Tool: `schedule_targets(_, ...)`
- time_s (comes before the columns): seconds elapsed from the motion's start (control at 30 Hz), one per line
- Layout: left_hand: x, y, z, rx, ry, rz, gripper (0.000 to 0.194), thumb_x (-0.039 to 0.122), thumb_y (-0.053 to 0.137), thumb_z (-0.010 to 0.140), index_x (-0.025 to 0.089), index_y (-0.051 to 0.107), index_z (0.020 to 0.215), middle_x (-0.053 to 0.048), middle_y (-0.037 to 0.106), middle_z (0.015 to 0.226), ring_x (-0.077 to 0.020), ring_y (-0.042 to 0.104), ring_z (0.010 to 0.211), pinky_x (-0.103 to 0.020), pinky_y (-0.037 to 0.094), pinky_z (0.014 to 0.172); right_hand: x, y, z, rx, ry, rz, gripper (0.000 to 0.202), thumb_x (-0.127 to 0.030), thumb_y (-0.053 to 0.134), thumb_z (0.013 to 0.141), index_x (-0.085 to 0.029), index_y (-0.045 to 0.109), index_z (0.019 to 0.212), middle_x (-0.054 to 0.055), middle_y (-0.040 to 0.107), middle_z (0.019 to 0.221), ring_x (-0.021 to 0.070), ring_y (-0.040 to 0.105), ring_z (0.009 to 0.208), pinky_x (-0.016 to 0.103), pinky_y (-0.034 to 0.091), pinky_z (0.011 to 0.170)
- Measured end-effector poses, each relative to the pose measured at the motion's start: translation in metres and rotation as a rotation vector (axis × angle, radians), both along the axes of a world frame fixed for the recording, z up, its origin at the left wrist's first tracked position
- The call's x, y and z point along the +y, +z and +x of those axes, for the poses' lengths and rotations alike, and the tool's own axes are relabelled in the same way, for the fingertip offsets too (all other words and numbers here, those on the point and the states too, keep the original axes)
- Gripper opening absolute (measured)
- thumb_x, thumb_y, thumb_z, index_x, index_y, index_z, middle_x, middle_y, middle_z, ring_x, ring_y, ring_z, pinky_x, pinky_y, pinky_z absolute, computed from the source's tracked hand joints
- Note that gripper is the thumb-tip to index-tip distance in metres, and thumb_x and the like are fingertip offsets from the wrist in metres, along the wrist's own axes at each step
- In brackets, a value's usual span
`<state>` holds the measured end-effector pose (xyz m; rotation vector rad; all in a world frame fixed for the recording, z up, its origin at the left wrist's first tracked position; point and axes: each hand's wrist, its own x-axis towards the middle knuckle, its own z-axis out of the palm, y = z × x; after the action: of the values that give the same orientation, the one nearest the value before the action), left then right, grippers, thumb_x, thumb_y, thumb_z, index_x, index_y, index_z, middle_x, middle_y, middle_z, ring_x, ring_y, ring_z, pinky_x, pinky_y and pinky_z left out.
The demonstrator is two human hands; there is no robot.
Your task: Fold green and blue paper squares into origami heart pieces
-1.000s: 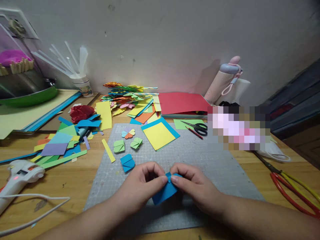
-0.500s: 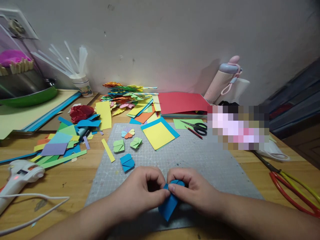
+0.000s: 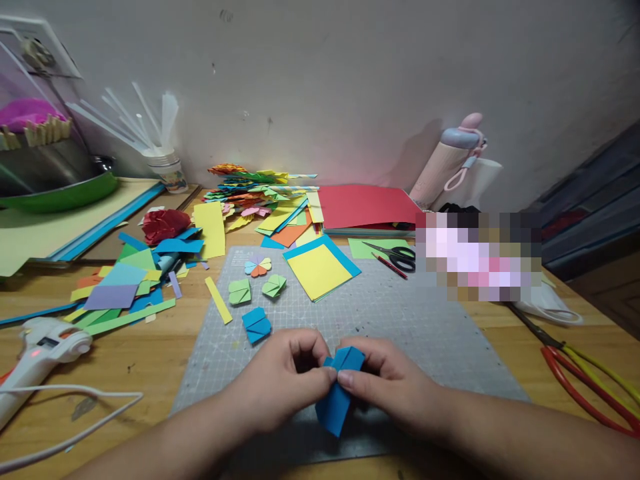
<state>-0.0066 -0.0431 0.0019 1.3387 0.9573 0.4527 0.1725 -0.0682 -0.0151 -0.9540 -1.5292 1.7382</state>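
Observation:
Between my two hands is a folded piece of blue paper (image 3: 334, 408), held above the near part of the grey cutting mat (image 3: 400, 320). My left hand (image 3: 295, 370) pinches its left edge between thumb and fingers. My right hand (image 3: 383, 373) grips the right side, with the thumb pressed on the front. The fingers behind the paper are partly hidden. Beyond my left hand lie a folded blue paper piece (image 3: 257, 325), two folded green pieces (image 3: 239, 292) and a small multicoloured paper flower (image 3: 258, 267). A yellow paper strip (image 3: 219, 300) rests at the mat's left edge.
Stacked yellow and blue square sheets (image 3: 323, 270) lie at the mat's back. Black scissors (image 3: 400, 257) and a red pencil (image 3: 390, 265) are right of them. A glue gun (image 3: 45, 353) and paper scraps (image 3: 117, 287) occupy the left. Red-handled scissors (image 3: 575, 380) lie right.
The blue paper has turned slightly in my hands, and more of its folded upper part shows between my thumbs. Both hands keep hold of it.

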Motion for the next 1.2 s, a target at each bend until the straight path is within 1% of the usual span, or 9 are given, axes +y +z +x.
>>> schedule_targets(0.07, 0.0022, 0.0004, -0.0001, -0.039, -0.026, -0.04, 0.019, 0.035, 0.059, 0.066, 0.018, 0.049, 0.063, 0.005, 0.042, 0.059, -0.0119, 0.037, 0.058, -0.024, 0.029, 0.054, 0.0001, -0.0018, 0.0002, 0.011, -0.035, -0.086, 0.033, -0.047, 0.058, 0.082, -0.018, 0.047, 0.07, -0.005, 0.039, 0.059, 0.0094, 0.036, 0.054, 0.022, 0.031, 0.051)
schedule_targets(0.17, 0.0042, 0.0019, -0.0012, -0.059, -0.034, -0.016, 0.021, 0.037, 0.058, 0.068, 0.018, 0.05, 0.065, 0.004, 0.043, 0.061, -0.0122, 0.039, 0.06, -0.024, 0.031, 0.058, 0.0009, -0.0037, 0.0013, 0.01, -0.076, -0.139, 0.034, -0.05, 0.059, 0.079, -0.018, 0.049, 0.071, -0.005, 0.041, 0.058, 0.0096, 0.039, 0.053, 0.022, 0.033, 0.05)
schedule_targets(0.37, 0.0011, 0.0005, -0.0013, 0.009, -0.041, 0.092, 0.016, 0.03, 0.056, 0.071, 0.018, 0.049, 0.063, 0.005, 0.042, 0.06, -0.0123, 0.038, 0.06, -0.024, 0.03, 0.057, 0.0008, 0.0006, 0.0004, -0.049, -0.068, 0.015, 0.031, -0.044, 0.058, 0.081, -0.018, 0.047, 0.069, -0.004, 0.041, 0.062, 0.0101, 0.038, 0.058, 0.022, 0.033, 0.053)
schedule_targets(0.47, 0.0006, -0.0004, -0.0017, 0.022, -0.064, 0.107, 0.015, 0.028, 0.055, 0.072, 0.018, 0.049, 0.063, 0.005, 0.041, 0.059, -0.0122, 0.038, 0.06, -0.024, 0.029, 0.056, 0.0, 0.0029, -0.0011, -0.073, -0.07, -0.006, 0.032, -0.044, 0.058, 0.081, -0.019, 0.045, 0.066, -0.005, 0.039, 0.06, 0.0099, 0.035, 0.055, 0.022, 0.03, 0.051)
schedule_targets(0.6, 0.0011, 0.0005, -0.004, 0.007, -0.11, 0.063, 0.02, 0.03, 0.056, 0.072, 0.018, 0.047, 0.059, 0.007, 0.035, 0.054, -0.0104, 0.032, 0.054, -0.023, 0.024, 0.051, -0.001, 0.0025, -0.0015, -0.054, -0.031, -0.023, 0.034, -0.046, 0.058, 0.08, -0.019, 0.043, 0.066, -0.005, 0.036, 0.06, 0.0101, 0.033, 0.057, 0.023, 0.029, 0.052)
schedule_targets(0.7, 0.0014, 0.0014, -0.0039, 0.003, -0.099, 0.024, 0.023, 0.032, 0.057, 0.072, 0.018, 0.046, 0.058, 0.007, 0.033, 0.053, -0.0099, 0.03, 0.052, -0.023, 0.023, 0.049, -0.0009, 0.0011, -0.0008, -0.027, -0.024, -0.038, 0.035, -0.047, 0.059, 0.08, -0.019, 0.043, 0.066, -0.005, 0.036, 0.06, 0.0099, 0.032, 0.057, 0.022, 0.028, 0.052)
schedule_targets(0.93, 0.0017, -0.0004, -0.0014, -0.022, -0.014, 0.074, 0.014, 0.029, 0.057, 0.074, 0.017, 0.054, 0.069, 0.002, 0.05, 0.064, -0.0131, 0.045, 0.063, -0.025, 0.035, 0.061, 0.0021, 0.0014, 0.0001, -0.016, -0.209, -0.055, 0.034, -0.047, 0.061, 0.079, -0.019, 0.045, 0.069, -0.006, 0.039, 0.06, 0.0095, 0.035, 0.055, 0.022, 0.031, 0.051)
schedule_targets(1.07, 0.0027, -0.0008, -0.001, -0.033, 0.034, 0.074, 0.018, 0.03, 0.06, 0.075, 0.016, 0.054, 0.065, 0.002, 0.051, 0.062, -0.0127, 0.046, 0.062, -0.025, 0.036, 0.06, 0.0017, 0.0008, -0.0012, -0.031, -0.141, -0.081, 0.038, -0.051, 0.062, 0.077, -0.018, 0.047, 0.066, -0.005, 0.043, 0.058, 0.0093, 0.038, 0.053, 0.022, 0.031, 0.05)
schedule_targets(1.2, 0.0058, -0.0034, -0.001, -0.172, 0.035, -0.079, 0.025, 0.037, 0.061, 0.076, 0.015, 0.058, 0.066, 0.002, 0.055, 0.061, -0.0115, 0.049, 0.06, -0.025, 0.039, 0.062, 0.0016, -0.0019, -0.0007, 0.033, -0.14, -0.159, 0.035, -0.047, 0.06, 0.08, -0.015, 0.056, 0.067, -0.002, 0.052, 0.059, 0.0079, 0.04, 0.05, 0.021, 0.029, 0.048)
